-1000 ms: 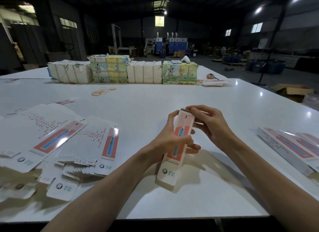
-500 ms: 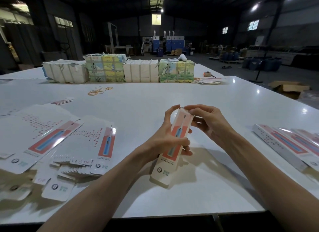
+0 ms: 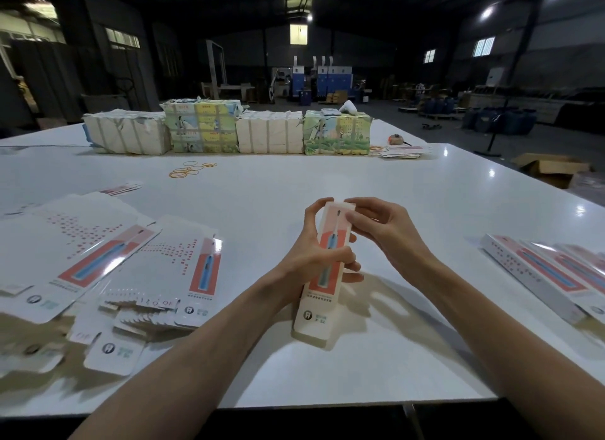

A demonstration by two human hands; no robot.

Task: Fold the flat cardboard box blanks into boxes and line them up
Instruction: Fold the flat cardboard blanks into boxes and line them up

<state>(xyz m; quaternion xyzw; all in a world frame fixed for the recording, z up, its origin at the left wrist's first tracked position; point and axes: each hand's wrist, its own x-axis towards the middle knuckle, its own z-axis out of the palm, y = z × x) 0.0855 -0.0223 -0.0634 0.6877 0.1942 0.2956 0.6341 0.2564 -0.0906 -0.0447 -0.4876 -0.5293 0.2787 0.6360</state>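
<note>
Two hands, one box: closing the top end

I hold the box [image 3: 327,285] on end, leaning away, its lower end close to the bench [image 3: 294,184], between the fanned flat blanks [image 3: 157,269] at my left and the finished boxes [image 3: 537,276] lined up at my right. My left hand [image 3: 309,262] wraps the middle, fingers [image 3: 343,257] curled across the front, so the folded tube keeps its shape. My right hand [image 3: 386,233], wrist bent inward, pinches the top end with curled fingertips [image 3: 351,215]; I judge the flap is being tucked.

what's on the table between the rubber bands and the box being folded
Nothing: in the head view, the stretch of white table between the rubber bands and the held box is bare.
</note>
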